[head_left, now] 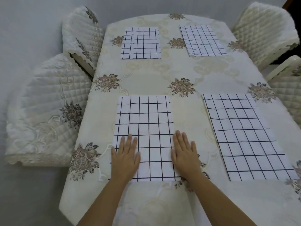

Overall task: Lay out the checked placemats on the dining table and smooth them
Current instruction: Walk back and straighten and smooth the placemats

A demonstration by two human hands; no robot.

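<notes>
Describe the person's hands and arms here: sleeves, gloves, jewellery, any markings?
Both the left hand and the right hand are bare. The left forearm and right forearm are uncovered down to the bottom edge of the picture. No sleeves, gloves, watch, bracelet or rings show, and no markings are visible.

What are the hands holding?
Nothing. The left hand and right hand lie flat, fingers straight, on the placemat, one at each side edge.
</notes>
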